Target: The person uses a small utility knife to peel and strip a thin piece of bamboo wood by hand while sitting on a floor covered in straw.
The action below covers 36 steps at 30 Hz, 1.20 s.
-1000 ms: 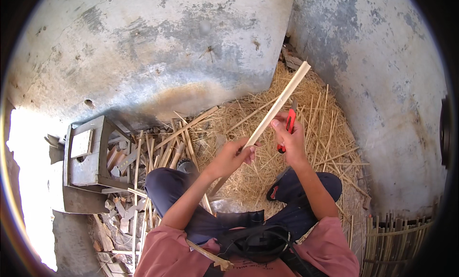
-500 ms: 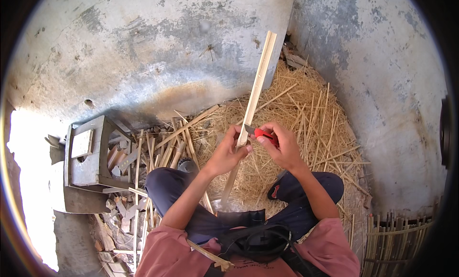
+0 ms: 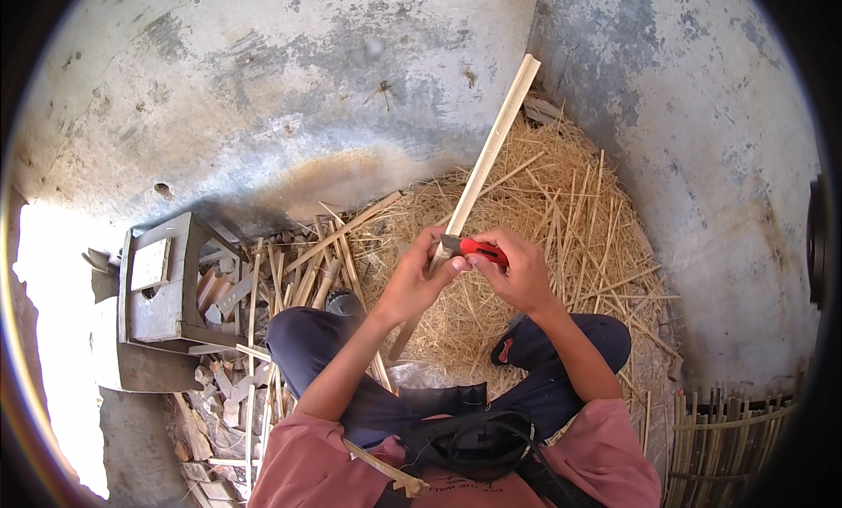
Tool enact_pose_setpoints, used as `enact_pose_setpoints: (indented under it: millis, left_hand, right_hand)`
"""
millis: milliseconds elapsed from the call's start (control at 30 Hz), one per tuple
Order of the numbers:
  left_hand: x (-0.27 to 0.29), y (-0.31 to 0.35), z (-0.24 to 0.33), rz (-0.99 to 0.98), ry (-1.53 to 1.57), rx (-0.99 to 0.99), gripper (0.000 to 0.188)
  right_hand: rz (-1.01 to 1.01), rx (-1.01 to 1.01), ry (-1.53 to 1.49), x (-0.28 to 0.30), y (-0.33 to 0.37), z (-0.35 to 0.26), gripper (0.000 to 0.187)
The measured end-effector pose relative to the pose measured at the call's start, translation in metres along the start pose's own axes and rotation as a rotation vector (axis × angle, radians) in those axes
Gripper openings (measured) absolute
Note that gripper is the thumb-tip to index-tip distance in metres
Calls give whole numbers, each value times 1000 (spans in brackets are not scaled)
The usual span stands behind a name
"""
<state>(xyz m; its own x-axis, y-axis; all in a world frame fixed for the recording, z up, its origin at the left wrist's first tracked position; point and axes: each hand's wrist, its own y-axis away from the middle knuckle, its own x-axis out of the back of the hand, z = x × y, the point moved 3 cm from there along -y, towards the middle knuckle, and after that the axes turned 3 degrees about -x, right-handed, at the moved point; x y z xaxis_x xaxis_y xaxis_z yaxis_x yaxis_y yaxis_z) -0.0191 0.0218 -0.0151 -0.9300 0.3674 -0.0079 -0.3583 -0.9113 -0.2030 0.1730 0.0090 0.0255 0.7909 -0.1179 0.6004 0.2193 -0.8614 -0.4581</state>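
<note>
A long pale strip of split bamboo (image 3: 491, 147) slants from between my knees up toward the wall corner. Around its lower part my left hand (image 3: 417, 278) is closed, thumb pressed near the blade. My right hand (image 3: 519, 271) grips a red-handled utility knife (image 3: 481, 248). The knife's dark blade lies against the strip just above my left thumb and points left. My left fingers hide part of the strip, and its lower end shows dimly below the hand.
Shavings (image 3: 526, 184) and thin sticks heap on the floor in front of me. A worn wooden stool (image 3: 167, 280) lies tipped at the left beside wood scraps (image 3: 224, 390). A slatted bamboo basket (image 3: 728, 442) stands at the lower right. Stained walls (image 3: 351, 78) close in ahead.
The strip's upper end has swung to the right and its lower end to the left. The knife has turned more level, its blade now across the strip near my left thumb.
</note>
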Motion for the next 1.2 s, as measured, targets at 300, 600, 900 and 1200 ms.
enact_pose_setpoints:
  millis: [300, 600, 900, 1200]
  left_hand:
    - [3, 0, 5, 60, -286, 3, 25]
    - [9, -1, 1, 5, -356, -67, 15]
    - [9, 1, -6, -107, -318, -13, 14]
    - [6, 1, -2, -79, -301, -106, 12]
  right_hand:
    - [-11, 31, -49, -1, 0, -5, 27]
    - [-294, -119, -145, 3, -5, 6, 27]
    - [-492, -335, -268, 5, -3, 10, 29]
    - [-376, -263, -274, 3, -1, 12, 24]
